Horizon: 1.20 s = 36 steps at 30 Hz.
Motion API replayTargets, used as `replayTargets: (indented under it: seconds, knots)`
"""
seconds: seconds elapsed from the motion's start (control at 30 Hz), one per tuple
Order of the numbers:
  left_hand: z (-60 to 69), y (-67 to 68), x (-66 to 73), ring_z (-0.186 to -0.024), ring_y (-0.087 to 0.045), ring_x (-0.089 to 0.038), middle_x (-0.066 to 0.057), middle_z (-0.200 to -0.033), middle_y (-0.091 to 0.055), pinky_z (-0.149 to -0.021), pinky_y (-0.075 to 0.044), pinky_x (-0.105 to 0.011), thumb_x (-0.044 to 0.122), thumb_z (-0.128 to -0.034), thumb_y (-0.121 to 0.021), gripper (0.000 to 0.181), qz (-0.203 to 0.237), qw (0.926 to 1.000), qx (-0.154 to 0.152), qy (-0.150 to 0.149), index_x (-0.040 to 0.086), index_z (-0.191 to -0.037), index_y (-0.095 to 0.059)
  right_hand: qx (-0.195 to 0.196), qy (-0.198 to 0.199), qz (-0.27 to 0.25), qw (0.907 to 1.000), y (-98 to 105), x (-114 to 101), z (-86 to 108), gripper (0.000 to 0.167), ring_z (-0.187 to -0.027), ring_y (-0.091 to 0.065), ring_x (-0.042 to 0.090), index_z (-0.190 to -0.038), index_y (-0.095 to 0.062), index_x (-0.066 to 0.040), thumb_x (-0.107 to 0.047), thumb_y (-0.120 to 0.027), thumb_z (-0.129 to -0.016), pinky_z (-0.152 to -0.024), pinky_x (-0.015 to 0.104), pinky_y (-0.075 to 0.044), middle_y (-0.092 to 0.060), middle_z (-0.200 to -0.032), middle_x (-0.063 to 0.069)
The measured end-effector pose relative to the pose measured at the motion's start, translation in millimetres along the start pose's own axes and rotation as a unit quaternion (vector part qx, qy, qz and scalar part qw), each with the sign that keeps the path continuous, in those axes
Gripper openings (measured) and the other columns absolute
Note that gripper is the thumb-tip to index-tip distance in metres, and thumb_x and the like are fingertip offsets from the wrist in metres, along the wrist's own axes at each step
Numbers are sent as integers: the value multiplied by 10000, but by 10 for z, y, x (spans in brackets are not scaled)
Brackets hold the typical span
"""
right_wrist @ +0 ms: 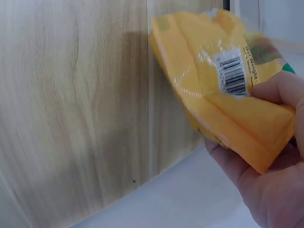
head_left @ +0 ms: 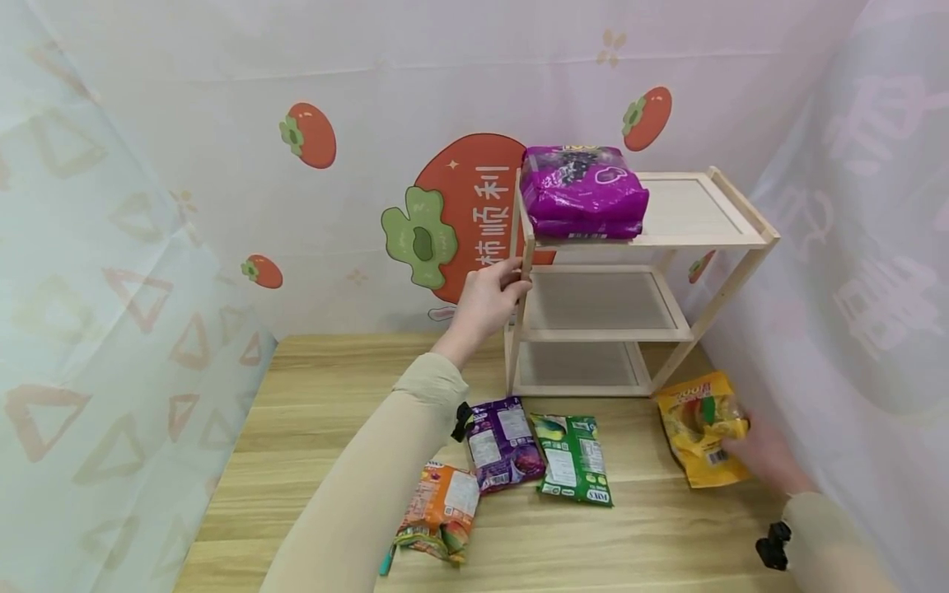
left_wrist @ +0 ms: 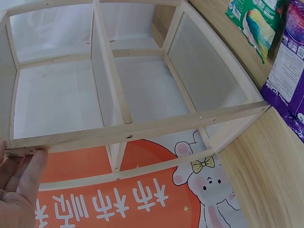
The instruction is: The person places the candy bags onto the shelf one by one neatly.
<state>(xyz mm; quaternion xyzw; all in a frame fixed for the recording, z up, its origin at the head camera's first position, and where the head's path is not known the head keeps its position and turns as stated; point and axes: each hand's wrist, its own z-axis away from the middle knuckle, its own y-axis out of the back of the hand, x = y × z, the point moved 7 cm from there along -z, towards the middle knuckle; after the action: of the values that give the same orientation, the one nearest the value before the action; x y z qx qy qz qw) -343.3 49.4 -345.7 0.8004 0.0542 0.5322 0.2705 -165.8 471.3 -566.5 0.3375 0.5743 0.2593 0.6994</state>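
Note:
My left hand (head_left: 489,298) grips the front left post of a three-tier wooden shelf (head_left: 608,336), just below its top tier. In the left wrist view, the fingers (left_wrist: 31,178) curl round that wooden bar. On the right, my right hand (head_left: 767,453) holds a yellow snack bag (head_left: 700,428) by its edge, thumb on the barcode side and fingers beneath, as the right wrist view shows. The bag is beside the shelf's front right foot, over the table. A large purple bag (head_left: 582,193) with a grape picture lies on the top tier at the left.
In front of the shelf lie a purple bag (head_left: 507,445) and a green bag (head_left: 571,459) on the wooden table (head_left: 319,428). Nearer, an orange bag (head_left: 441,506) lies partly behind the left forearm, with a teal item (head_left: 387,562) by it. Printed curtains surround the table.

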Motion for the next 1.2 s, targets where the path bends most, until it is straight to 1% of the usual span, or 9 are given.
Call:
replayTargets:
  seconds: [0.17,0.37,0.53,0.67,0.8,0.87,1.0,1.13,1.2]
  knots:
    - [2,3,-2,-1089,-726,-208,-126,-1202,-740,-856,-604,-278,151,-1020,-644,379,-8,10000,20,10,72,-1390,-624,-21,-69,170,9998,45,-68,11,821,-961,-610,420,-1487,-200,225,-47,-669,-871,-683,371,-546,-511,-1213,439]
    - [4,15,10,-1081,-728,-206,-121,-1194,-743,-858,-602,-276,143,-1018,-646,373,-56,10000,51,-13,65,-1383,-629,137,239,547,9981,58,-195,33,743,-855,-615,334,-1423,-325,215,-7,-694,-818,-637,357,-516,-591,-1112,368]
    - [1,13,15,-1080,-729,-211,-126,-1191,-744,-858,-601,-273,142,-1016,-650,375,-70,10000,45,-34,59,-1380,-629,165,334,792,9962,47,-303,97,677,-746,-599,268,-1386,-352,208,8,-671,-824,-572,355,-492,-609,-1077,344]
    - [5,13,17,-1081,-729,-215,-129,-1194,-742,-857,-603,-278,141,-1015,-651,377,-38,10000,49,-17,59,-1382,-628,336,557,1078,9920,46,-430,145,624,-690,-574,255,-1346,-393,199,32,-676,-817,-527,362,-477,-601,-1052,350]
    - [5,12,16,-1088,-726,-213,-129,-1203,-739,-863,-602,-281,141,-1016,-649,385,17,10000,32,15,61,-1391,-621,643,780,1518,9832,44,-544,179,544,-691,-572,311,-1215,-436,173,57,-720,-765,-506,406,-486,-579,-923,300]
    - [4,12,18,-1090,-726,-214,-131,-1204,-738,-865,-601,-282,141,-1016,-649,386,21,10000,33,4,59,-1392,-620,823,942,1741,9767,33,-599,199,497,-670,-562,330,-1134,-448,142,64,-741,-741,-479,426,-474,-558,-866,265]
    - [2,14,22,-1093,-725,-217,-134,-1199,-739,-864,-601,-277,137,-1012,-655,386,-25,10000,49,-35,55,-1388,-623,1171,1347,2053,9623,-14,-726,252,438,-640,-525,331,-1016,-435,65,108,-734,-699,-431,415,-420,-530,-828,233]
    - [-3,11,12,-1098,-723,-215,-132,-1198,-740,-858,-601,-269,136,-1009,-658,386,-75,9999,54,-58,58,-1386,-625,1446,1590,2315,9488,-92,-831,273,396,-607,-470,301,-959,-418,41,146,-672,-673,-392,380,-358,-496,-829,228]
    - [-5,8,6,-1098,-723,-215,-131,-1199,-740,-856,-601,-270,138,-1010,-658,387,-84,9999,53,-62,60,-1388,-624,1589,1676,2428,9422,-138,-861,274,364,-612,-479,317,-961,-428,53,167,-647,-693,-392,404,-384,-503,-844,246]
